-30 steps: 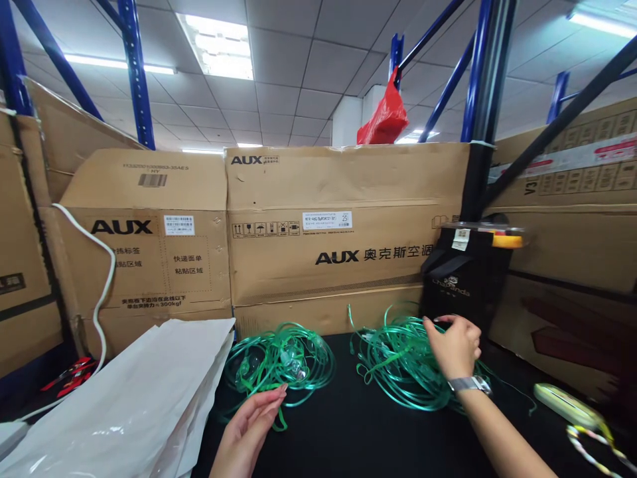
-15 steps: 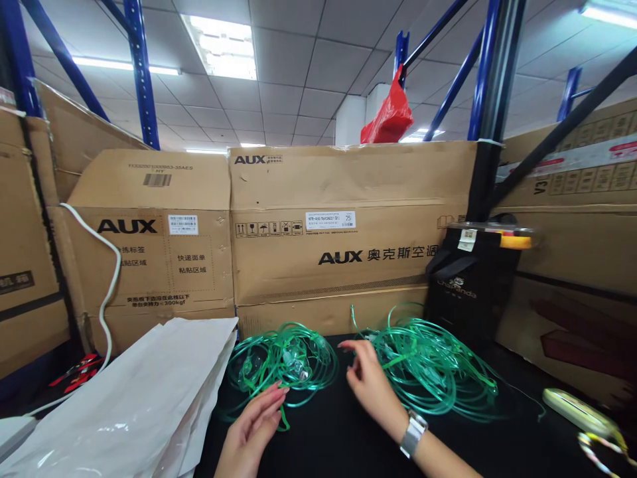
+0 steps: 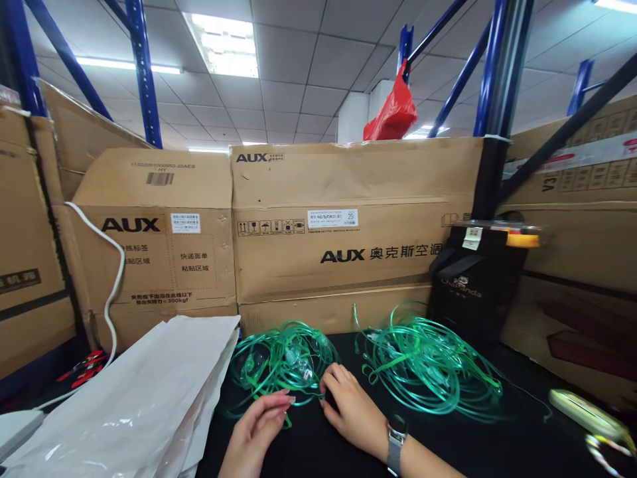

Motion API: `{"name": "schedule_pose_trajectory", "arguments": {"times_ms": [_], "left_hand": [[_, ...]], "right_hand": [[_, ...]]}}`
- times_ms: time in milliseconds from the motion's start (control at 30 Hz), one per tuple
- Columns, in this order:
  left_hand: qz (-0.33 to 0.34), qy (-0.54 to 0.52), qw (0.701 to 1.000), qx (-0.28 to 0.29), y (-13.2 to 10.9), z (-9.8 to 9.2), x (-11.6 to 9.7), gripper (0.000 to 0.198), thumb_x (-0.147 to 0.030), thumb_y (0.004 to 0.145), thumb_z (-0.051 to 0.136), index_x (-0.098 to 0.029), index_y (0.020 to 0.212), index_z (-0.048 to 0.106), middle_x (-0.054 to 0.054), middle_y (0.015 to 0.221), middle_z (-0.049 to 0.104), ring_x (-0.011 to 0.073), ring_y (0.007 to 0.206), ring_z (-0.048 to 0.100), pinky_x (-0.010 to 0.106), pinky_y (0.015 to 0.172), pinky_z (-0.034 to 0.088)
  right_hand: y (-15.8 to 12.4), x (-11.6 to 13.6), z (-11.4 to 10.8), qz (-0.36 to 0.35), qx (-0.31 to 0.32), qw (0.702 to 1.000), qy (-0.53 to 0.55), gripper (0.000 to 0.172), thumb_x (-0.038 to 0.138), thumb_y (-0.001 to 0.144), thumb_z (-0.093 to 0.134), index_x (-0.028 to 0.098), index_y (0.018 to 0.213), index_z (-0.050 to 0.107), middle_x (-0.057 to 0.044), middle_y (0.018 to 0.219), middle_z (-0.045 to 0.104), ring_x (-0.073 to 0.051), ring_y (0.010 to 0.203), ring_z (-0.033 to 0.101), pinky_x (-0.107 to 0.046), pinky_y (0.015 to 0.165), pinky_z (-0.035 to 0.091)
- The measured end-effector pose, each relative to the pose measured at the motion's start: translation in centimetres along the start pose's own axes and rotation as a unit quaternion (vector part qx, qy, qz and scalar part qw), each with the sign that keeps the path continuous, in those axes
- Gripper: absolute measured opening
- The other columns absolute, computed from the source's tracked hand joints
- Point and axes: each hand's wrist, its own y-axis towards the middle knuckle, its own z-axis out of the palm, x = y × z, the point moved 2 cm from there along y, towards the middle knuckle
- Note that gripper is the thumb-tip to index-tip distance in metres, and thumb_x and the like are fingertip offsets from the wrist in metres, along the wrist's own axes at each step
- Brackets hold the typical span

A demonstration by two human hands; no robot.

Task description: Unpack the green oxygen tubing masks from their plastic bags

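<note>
Head view: the left coil (image 3: 298,358) of green tubing is lying on the black desk (image 3: 298,455), before the large carton (image 3: 333,172), and the right coil (image 3: 432,378) is lying apart from it. My left grip (image 3: 259,421) is hovering at the left coil's near edge, fingertips gathered close to the thumb; my right grip (image 3: 351,401) is sitting with fingers curled at that coil's near right edge. Whether either is pinching a strand I am not able to tell, the fingers hiding the contact. I am judging the tubing light, springy and smooth, liable to be slipping and fanning out if raised by one loop. Clear pieces are showing among the loops; I am rating these likeliest to snag or crack. I am favouring a hold around several loops together over a loose end. As to containers, a black bag (image 3: 462,312) is standing behind the right coil, its contents not showing. White plastic sleeves (image 3: 124,392) are lying at the left, contents undetermined. A red bag (image 3: 393,113) is hanging from the rack, bulging around something I am not identifying. The left carton (image 3: 129,265) is standing beside the large one, the insides of both escaping my view.
</note>
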Motion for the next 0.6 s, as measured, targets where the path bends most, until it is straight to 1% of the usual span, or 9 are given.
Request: {"name": "schedule_pose_trajectory", "arguments": {"times_ms": [100, 233, 300, 367, 400, 433, 467, 533, 600], "left_hand": [[-0.007, -0.013, 1.0, -0.003, 0.1, -0.1, 0.1, 0.03, -0.041, 0.056, 0.072, -0.018, 0.075, 0.072, 0.013, 0.099, 0.069, 0.0321, 0.104, 0.055, 0.044, 0.096, 0.035], [-0.037, -0.052, 0.998, -0.004, 0.3, -0.1, 0.5, 0.031, -0.039, 0.053, 0.075, -0.017, 0.075, 0.072, 0.012, 0.095, 0.071, 0.0305, 0.1, 0.058, 0.044, 0.097, 0.033], [-0.038, -0.053, 0.998, -0.008, 0.4, -0.1, 0.7, 0.03, -0.038, 0.052, 0.075, -0.017, 0.074, 0.072, 0.012, 0.092, 0.071, 0.0301, 0.098, 0.059, 0.043, 0.096, 0.035], [-0.029, -0.045, 0.998, -0.014, 0.4, -0.2, 0.7, 0.03, -0.039, 0.053, 0.074, -0.017, 0.074, 0.072, 0.011, 0.09, 0.071, 0.0296, 0.095, 0.06, 0.042, 0.093, 0.037], [-0.025, -0.041, 0.999, -0.016, 0.3, -0.2, 0.6, 0.03, -0.039, 0.053, 0.073, -0.017, 0.074, 0.071, 0.011, 0.09, 0.071, 0.0292, 0.093, 0.061, 0.041, 0.091, 0.04], [-0.025, -0.04, 0.999, -0.02, 0.3, -0.2, 0.6, 0.029, -0.039, 0.054, 0.073, -0.017, 0.074, 0.071, 0.01, 0.089, 0.071, 0.0286, 0.092, 0.061, 0.04, 0.088, 0.042], [-0.029, -0.039, 0.999, -0.023, 0.2, -0.2, 0.5, 0.028, -0.038, 0.054, 0.073, -0.018, 0.074, 0.071, 0.01, 0.089, 0.072, 0.0279, 0.09, 0.061, 0.039, 0.084, 0.044], [-0.038, -0.036, 0.998, -0.027, 0.1, -0.2, 0.4, 0.027, -0.037, 0.055, 0.072, -0.018, 0.074, 0.071, 0.009, 0.087, 0.072, 0.0267, 0.089, 0.062, 0.035, 0.078, 0.047], [-0.042, -0.029, 0.998, -0.028, 0.1, -0.2, 0.4, 0.027, -0.037, 0.055, 0.072, -0.017, 0.074, 0.07, 0.009, 0.085, 0.072, 0.0257, 0.088, 0.062, 0.033, 0.075, 0.048]], "right_hand": [[0.1, 0.1, -0.4, -0.005, 0.005, 1.0, 0.019, 0.005, 0.016, 0.08, 0.049, 0.019, 0.077, 0.05, -0.003, 0.086, 0.052, -0.019, 0.083, 0.048, -0.034, 0.077, 0.04], [0.1, 0.6, -1.7, 0.013, 0.016, 0.987, 0.16, 0.018, 0.025, 0.086, 0.045, 0.018, 0.07, 0.049, -0.002, 0.076, 0.053, -0.016, 0.076, 0.05, -0.03, 0.073, 0.04], [-0.2, 1.0, -2.0, 0.024, 0.106, 0.955, 0.277, 0.026, 0.037, 0.081, 0.053, 0.017, 0.066, 0.049, 0.0, 0.068, 0.053, -0.013, 0.067, 0.051, -0.026, 0.065, 0.041], [-0.5, 1.4, -1.8, 0.043, 0.232, 0.898, 0.372, 0.038, 0.051, 0.073, 0.058, 0.017, 0.062, 0.047, 0.003, 0.059, 0.05, -0.01, 0.054, 0.048, -0.023, 0.054, 0.04], [-0.7, 1.6, -1.6, 0.06, 0.27, 0.875, 0.398, 0.041, 0.056, 0.072, 0.056, 0.017, 0.062, 0.046, 0.004, 0.056, 0.049, -0.009, 0.048, 0.046, -0.021, 0.049, 0.038], [-0.7, 1.6, -1.4, 0.078, 0.274, 0.871, 0.402, 0.043, 0.058, 0.073, 0.053, 0.017, 0.062, 0.046, 0.004, 0.055, 0.048, -0.008, 0.045, 0.043, -0.02, 0.046, 0.035], [-0.7, 1.6, -1.3, 0.093, 0.24, 0.886, 0.386, 0.043, 0.058, 0.075, 0.05, 0.017, 0.064, 0.046, 0.004, 0.055, 0.048, -0.008, 0.046, 0.042, -0.02, 0.045, 0.034], [-0.5, 1.4, -1.2, 0.108, 0.122, 0.934, 0.318, 0.036, 0.051, 0.079, 0.05, 0.017, 0.069, 0.049, 0.004, 0.06, 0.048, -0.009, 0.052, 0.042, -0.02, 0.049, 0.034], [-0.5, 1.3, -0.9, 0.106, 0.041, 0.961, 0.253, 0.026, 0.042, 0.077, 0.058, 0.017, 0.075, 0.053, 0.003, 0.067, 0.049, -0.011, 0.061, 0.044, -0.021, 0.055, 0.035]]}}
